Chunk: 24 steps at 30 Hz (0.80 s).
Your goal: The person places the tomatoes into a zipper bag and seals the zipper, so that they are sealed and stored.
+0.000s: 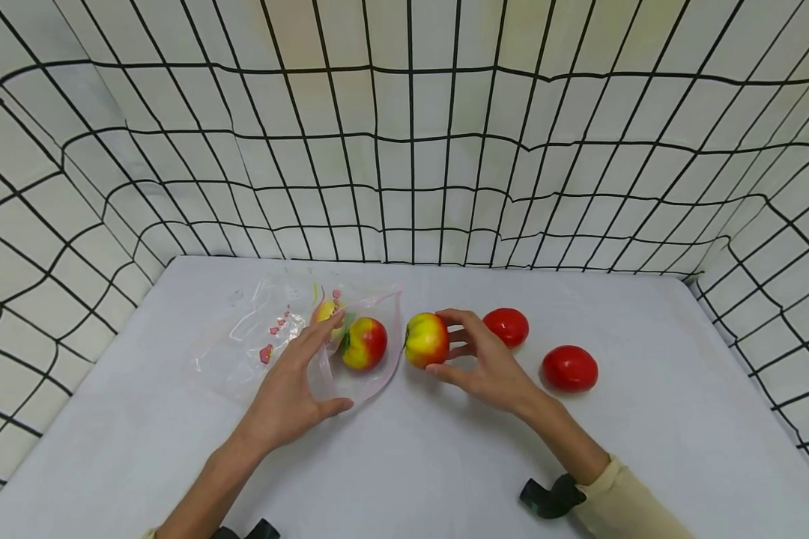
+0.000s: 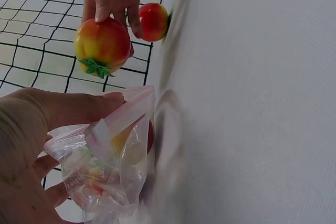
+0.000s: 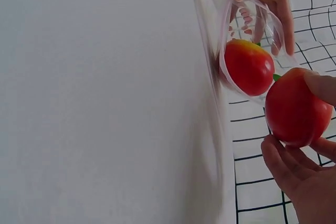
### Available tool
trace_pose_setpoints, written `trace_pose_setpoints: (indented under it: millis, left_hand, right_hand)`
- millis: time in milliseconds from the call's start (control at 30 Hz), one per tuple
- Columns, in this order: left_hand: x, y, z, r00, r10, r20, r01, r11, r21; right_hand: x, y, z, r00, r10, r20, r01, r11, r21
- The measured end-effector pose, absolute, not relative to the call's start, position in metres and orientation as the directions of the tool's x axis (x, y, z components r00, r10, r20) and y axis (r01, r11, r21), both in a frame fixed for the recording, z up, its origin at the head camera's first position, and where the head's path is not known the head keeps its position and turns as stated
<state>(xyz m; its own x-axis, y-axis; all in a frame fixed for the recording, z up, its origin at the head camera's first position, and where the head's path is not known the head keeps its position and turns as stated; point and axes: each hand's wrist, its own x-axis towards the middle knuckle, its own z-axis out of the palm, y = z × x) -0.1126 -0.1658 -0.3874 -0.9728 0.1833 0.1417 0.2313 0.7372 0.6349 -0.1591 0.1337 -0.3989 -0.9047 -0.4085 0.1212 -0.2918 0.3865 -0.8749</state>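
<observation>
Red-and-yellow tomato (image 1: 426, 341), pinched in the right hand (image 1: 491, 370) just outside the mouth of a clear plastic bag (image 1: 232, 352), probably light, firm and slippery, best held around its widest sides, clear of the green calyx (image 2: 96, 67), with left hand (image 1: 290, 393) spread at the bag's opening.

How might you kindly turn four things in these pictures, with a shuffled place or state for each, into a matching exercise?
Things (head view):
1. Left hand
2. Bag
3. Right hand
4. Rightmost red fruit

Places or states:
A. Gripping a red-and-yellow fruit
B. Lying on the table, unheld
C. At the bag's mouth
D. Transparent, with reddish print

Pairs: 1-C, 2-D, 3-A, 4-B
</observation>
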Motion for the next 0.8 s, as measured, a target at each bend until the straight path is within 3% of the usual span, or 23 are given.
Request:
trace_pose_setpoints:
  millis: [800]
  left_hand:
    - [-0.112,-0.166,-0.388,-0.968,0.187,0.166,0.249,0.775,0.58]
  right_hand:
    - [-0.157,0.111,-0.402,-0.883,-0.447,0.147,-0.336,0.382,-0.861]
